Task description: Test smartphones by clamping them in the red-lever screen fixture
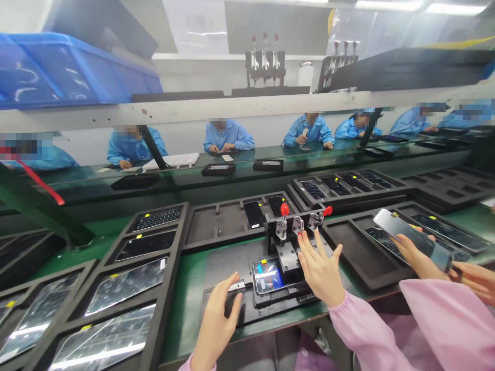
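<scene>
A black clamping fixture (288, 257) stands on the green bench in front of me. A phone (266, 275) with a shiny screen and small yellow and red tabs lies in its nest. My left hand (216, 319) rests at the fixture's left end, thumb and curled fingers closed around the silver slider (236, 286). My right hand (320, 268) hovers open over the fixture's right side, fingers spread, its tips just below the red-handled toggle clamps (301, 219).
Black foam trays of phones and glossy panels (127, 283) fill the left; more trays (348, 185) sit behind and right. At right a co-worker's hands (415, 255) hold a phone panel (413, 238) over a tray. Several people in blue sit across the conveyor. Blue bins (58, 69) sit on the overhead shelf.
</scene>
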A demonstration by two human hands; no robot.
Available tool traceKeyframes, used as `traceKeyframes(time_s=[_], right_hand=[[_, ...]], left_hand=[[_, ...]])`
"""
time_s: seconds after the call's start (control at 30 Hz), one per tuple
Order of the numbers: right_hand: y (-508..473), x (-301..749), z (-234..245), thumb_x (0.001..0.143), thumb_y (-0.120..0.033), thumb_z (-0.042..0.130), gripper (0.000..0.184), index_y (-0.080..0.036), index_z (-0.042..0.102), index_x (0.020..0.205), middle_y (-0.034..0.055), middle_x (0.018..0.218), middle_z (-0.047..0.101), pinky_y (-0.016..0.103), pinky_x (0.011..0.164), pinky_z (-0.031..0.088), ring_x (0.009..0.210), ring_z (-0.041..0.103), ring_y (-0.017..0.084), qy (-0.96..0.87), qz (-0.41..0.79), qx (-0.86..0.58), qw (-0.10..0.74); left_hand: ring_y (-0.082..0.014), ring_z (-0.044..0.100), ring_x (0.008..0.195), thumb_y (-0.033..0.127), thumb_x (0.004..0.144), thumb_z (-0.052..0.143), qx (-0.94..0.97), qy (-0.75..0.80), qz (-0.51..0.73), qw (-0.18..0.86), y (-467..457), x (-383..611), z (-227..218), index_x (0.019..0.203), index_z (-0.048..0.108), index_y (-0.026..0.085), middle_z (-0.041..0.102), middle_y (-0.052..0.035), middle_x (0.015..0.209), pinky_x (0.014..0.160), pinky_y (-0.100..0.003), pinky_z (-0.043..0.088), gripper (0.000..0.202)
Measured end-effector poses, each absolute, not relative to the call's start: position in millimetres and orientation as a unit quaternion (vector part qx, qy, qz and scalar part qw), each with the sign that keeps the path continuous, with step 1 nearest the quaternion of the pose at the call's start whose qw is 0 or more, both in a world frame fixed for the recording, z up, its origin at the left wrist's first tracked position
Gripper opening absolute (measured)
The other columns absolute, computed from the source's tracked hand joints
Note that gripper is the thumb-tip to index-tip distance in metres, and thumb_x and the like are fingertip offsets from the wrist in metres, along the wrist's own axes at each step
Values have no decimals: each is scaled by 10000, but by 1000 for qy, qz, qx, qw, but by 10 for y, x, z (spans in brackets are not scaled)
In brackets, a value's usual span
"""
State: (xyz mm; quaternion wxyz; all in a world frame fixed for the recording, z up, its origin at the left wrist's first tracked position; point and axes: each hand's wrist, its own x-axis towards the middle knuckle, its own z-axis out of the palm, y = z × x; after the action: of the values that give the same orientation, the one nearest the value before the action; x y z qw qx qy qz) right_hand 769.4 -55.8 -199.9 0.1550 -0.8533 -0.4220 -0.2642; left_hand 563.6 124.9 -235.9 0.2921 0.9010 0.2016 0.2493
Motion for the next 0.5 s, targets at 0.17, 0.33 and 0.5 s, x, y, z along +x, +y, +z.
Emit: traceKeyframes(time_s=[0.17, 0.33, 0.5], right_hand=[[-561, 7683, -1998, 923, -202, 304, 527, -236, 124, 1417, 87, 1375, 380, 730, 935, -12, 1321, 230, 329, -413, -263, -856, 167], [-679, 7705, -1966, 928, -233, 274, 466, -272, 241, 1391, 49, 1351, 428, 726, 945, 92, 1333, 201, 315, -410, -221, -857, 220], [-882, 7617, -1932, 907, -187, 304, 416, -228, 412, 1307, 42, 1308, 487, 648, 1023, 52, 1326, 243, 279, -414, -251, -811, 329]], left_hand=[[-210, 481, 1172, 277, 875, 439, 918, 177, 234, 268, 1183, 5694, -2317, 1261, 420, 258, 528, -67, 1253, 985, -407, 416, 387], [-257, 337, 1286, 317, 880, 422, 942, 149, 199, 225, 1064, 5885, -2262, 1311, 391, 311, 355, -65, 1414, 1030, -514, 323, 432], [-316, 175, 1353, 430, 857, 434, 954, 163, 154, 199, 1057, 6016, -2284, 1319, 369, 351, 208, -44, 1489, 1007, -659, 194, 472]])
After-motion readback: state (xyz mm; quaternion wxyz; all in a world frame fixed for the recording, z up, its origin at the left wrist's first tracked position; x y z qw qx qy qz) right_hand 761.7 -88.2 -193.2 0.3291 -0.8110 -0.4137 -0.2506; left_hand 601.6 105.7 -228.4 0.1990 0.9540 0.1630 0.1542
